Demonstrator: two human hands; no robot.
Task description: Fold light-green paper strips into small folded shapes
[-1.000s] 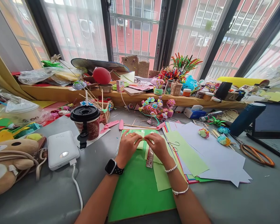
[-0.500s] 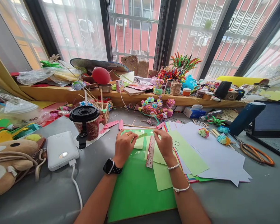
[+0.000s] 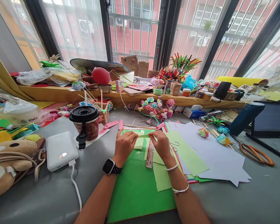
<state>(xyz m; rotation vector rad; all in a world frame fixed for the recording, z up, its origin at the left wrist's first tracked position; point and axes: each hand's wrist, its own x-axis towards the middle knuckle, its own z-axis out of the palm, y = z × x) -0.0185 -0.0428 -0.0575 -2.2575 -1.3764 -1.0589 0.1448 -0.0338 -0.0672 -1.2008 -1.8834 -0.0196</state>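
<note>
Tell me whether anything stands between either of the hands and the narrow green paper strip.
Nothing visible does. The left hand and the right hand pinch the narrow green paper strip from opposite sides. The patterned ruler lies on the near side of the strip, not in between.

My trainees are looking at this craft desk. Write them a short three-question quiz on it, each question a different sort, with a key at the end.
1. Multiple choice: what do the left hand and right hand hold between them?
A) a wooden stick
B) a green strip
C) a red ribbon

2. True or false: the watch is worn on the right wrist.

3. Fill in: the cup has a ____ lid.

Key
1: B.
2: False; the watch is on the left.
3: black.
</note>
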